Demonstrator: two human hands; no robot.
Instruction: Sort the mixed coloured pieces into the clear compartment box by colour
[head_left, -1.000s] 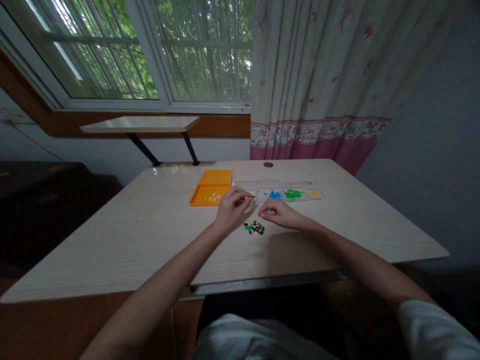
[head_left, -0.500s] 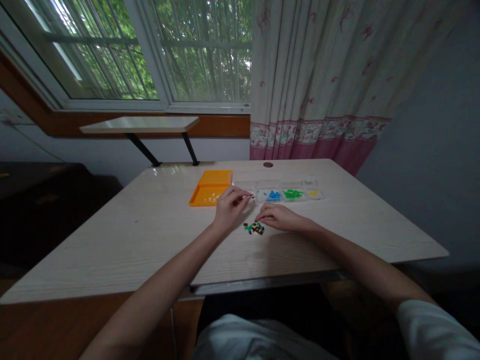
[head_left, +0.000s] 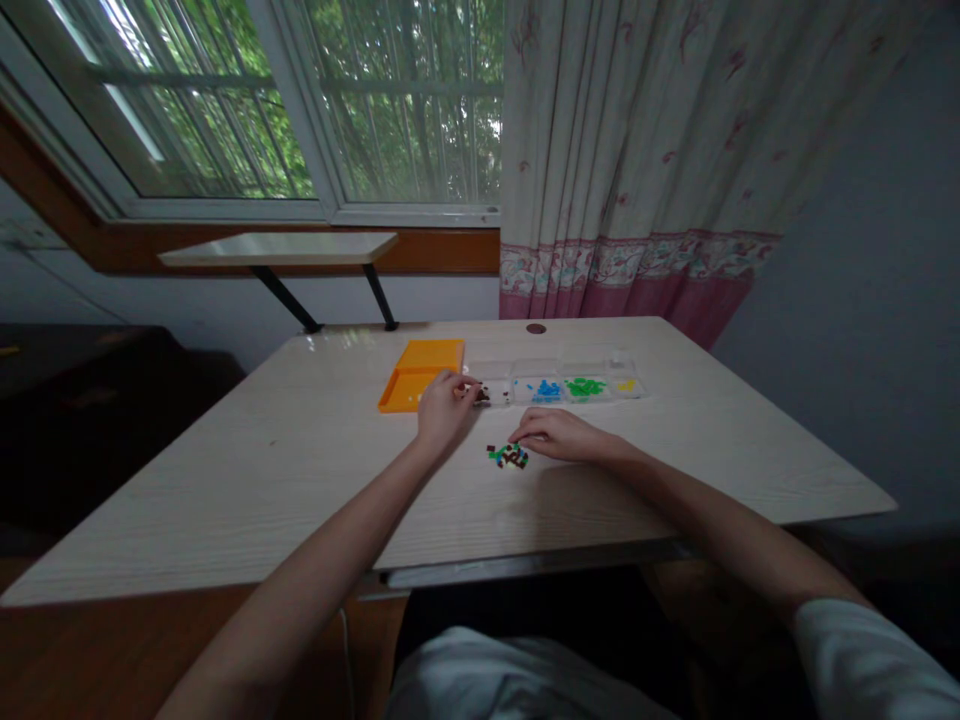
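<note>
My left hand [head_left: 444,408] is over the left end of a clear compartment box [head_left: 501,397], thumb and fingertips pinched together by a small heap of dark brown pieces [head_left: 482,394]. Anything between those fingertips is too small to make out. On the table lies a small patch of brown, green, blue and pale pieces [head_left: 511,457], like tiny building bricks. My right hand [head_left: 564,436] rests just beyond it, fingers closed and tips at its upper edge; whether they grip a piece is hidden.
Blue pieces [head_left: 547,391], green pieces [head_left: 586,387] and yellow pieces [head_left: 627,386] fill other compartments. An open orange case [head_left: 433,354] with some white pieces stands behind my left hand. A raised shelf [head_left: 300,248] is at the table's back left.
My left hand has moved left, uncovering the brown pieces and covering more of the orange case's front. My right hand stays nearly still by the patch of pieces.
</note>
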